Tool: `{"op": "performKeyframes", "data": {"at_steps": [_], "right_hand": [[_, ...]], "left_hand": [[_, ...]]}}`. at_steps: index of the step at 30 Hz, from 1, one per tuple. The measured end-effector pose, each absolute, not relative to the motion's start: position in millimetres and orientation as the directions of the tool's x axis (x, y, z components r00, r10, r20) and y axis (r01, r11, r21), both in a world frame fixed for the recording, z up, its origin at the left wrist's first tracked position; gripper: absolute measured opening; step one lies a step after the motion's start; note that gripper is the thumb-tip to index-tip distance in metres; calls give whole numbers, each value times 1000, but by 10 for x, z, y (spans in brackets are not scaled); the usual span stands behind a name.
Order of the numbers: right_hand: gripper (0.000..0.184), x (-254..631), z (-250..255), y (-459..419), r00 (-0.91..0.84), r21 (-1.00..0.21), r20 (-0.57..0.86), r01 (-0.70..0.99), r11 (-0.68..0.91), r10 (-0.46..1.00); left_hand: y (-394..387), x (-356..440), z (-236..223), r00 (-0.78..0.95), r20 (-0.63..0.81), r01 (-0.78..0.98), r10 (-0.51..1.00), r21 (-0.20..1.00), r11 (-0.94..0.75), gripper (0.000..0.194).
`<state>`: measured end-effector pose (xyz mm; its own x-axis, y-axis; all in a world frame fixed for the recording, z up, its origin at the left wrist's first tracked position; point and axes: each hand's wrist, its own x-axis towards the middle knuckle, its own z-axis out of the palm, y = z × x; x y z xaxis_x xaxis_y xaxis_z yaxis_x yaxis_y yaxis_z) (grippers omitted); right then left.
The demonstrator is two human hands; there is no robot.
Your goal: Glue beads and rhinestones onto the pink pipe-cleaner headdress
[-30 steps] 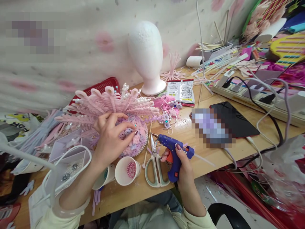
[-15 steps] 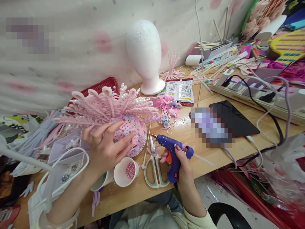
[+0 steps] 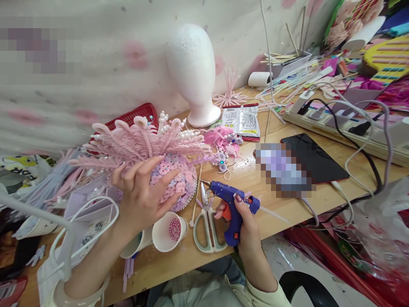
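Note:
A pink headpiece [image 3: 151,143] of chenille-like loops and pearl sprays rests on the table, with a rounded part [image 3: 183,183] covered in pink and lilac flowers and edged with pearls. My left hand [image 3: 140,187] lies over its near side, fingers spread and touching the flowers; the fingers hide some of the surface. My right hand [image 3: 247,224] is wrapped round the handle of a blue glue gun [image 3: 225,192]. Its nozzle points left, apart from the headpiece. Scissors [image 3: 207,230] lie beneath the gun, beside a white cup [image 3: 166,236] holding pink beads.
Behind the headpiece stand a white foam head [image 3: 193,64] and a red basket [image 3: 137,115]. A pink tassel [image 3: 217,138] lies near a packet [image 3: 241,121]. To the right are a phone [image 3: 315,160] and a cabled power strip [image 3: 345,136]. A white lamp arm [image 3: 35,213] crosses at left.
My left hand has shifted slightly over the flowers, its index fingertip moving a little up. My right hand and the glue gun have stayed nearly still.

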<state>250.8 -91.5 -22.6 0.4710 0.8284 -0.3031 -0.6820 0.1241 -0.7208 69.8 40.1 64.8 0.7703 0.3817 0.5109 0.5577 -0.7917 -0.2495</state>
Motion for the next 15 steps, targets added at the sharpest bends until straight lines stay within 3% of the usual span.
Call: {"op": "performKeyframes", "data": {"at_steps": [5,9,15], "right_hand": [[45,2511,-220,-916,471,-729,-263,-669,146,842],[43,2510,-226,-915,477,-725,-256,-670,159,841],[47,2513,-259,-919,455,-723,-273,-678,132,848]], "left_hand": [[444,733,670,849,471,454,240,-418,-787,31],[432,748,653,822,483,496,301,-349,-795,20],[444,721,668,848,422,478,320,-352,-805,21]]}}
